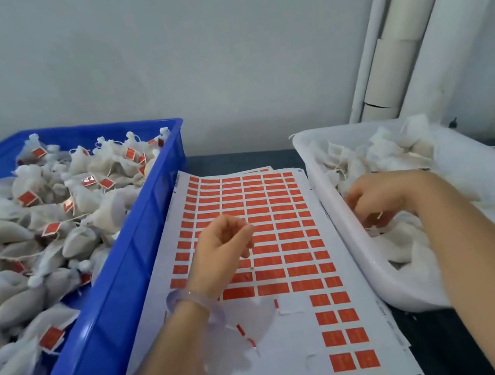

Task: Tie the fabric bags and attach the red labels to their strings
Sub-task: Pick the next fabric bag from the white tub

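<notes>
Pinch the soft, light fabric bags (394, 146) at the neck; fingers of your right hand (383, 199) curl among them, grip unclear, left hand (220, 249) loosely curled, empty.

Blue crate (122, 302) at left holds tagged fabric bags (8, 229). Mid-frame, left hand (222, 252) hovers loosely curled over the red label sheet (276, 215). Right hand (379, 199), blurred, curls among untagged bags (394, 146) in the white tray (334, 216) at right.

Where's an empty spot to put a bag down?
Bare table shows behind the label sheet, between the blue crate and white tray, and again at bottom right, below the tray. The sheet's peeled part is bare too. Both are piled with bags.
</notes>
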`<state>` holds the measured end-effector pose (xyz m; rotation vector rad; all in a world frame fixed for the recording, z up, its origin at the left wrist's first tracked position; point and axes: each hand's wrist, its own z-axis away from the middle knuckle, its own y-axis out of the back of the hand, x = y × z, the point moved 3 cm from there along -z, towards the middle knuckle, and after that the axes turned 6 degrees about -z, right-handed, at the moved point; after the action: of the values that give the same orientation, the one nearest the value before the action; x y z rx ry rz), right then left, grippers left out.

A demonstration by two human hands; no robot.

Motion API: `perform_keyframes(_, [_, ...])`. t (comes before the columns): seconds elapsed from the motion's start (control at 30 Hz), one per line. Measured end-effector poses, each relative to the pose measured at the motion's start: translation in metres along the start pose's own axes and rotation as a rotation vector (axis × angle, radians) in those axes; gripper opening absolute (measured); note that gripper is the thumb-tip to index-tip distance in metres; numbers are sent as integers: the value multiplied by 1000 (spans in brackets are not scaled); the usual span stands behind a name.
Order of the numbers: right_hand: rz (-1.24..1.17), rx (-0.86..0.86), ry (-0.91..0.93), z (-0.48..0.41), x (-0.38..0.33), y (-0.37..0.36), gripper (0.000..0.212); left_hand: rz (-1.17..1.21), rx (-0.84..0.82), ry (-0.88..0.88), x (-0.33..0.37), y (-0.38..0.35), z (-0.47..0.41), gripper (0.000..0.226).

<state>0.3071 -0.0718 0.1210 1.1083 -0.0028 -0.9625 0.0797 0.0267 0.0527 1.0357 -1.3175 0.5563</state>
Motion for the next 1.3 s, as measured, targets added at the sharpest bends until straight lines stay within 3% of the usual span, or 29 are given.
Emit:
perform_keyframes(0.2, [-242,19,24,3,9,6,18,72,36,-16,-9,2,5,6])
perform_keyframes(0.53, [-542,290,346,22,-15,9,36,107,-17,-142,8,-1,16,6])
perform_keyframes(0.7, [-781,-157,554,54,-67,-32,33,135,-42,-220,16,1,22,13])
perform_keyframes(0.77, [-804,-207,563,57,-73,-41,30,128,-49,-237,17,3,22,18])
perform_keyframes(0.83, [-719,-72,528,54,-66,-31,27,120,-48,-231,15,4,22,15])
perform_keyframes(0.93, [-459,290,430,42,-30,12,6,116,-41,-200,10,5,22,12])
perform_keyframes(0.97, [-335,300,368,38,-15,23,8,113,-36,-196,10,5,21,12])
perform_keyframes(1.1, [135,-190,163,26,21,7,34,87,-41,-207,11,4,22,10])
perform_keyframes(1.17, [166,-213,178,23,21,-1,35,72,-43,-209,11,4,23,9])
perform_keyframes(1.3, [43,-98,223,21,24,6,24,63,-38,-187,11,4,24,12])
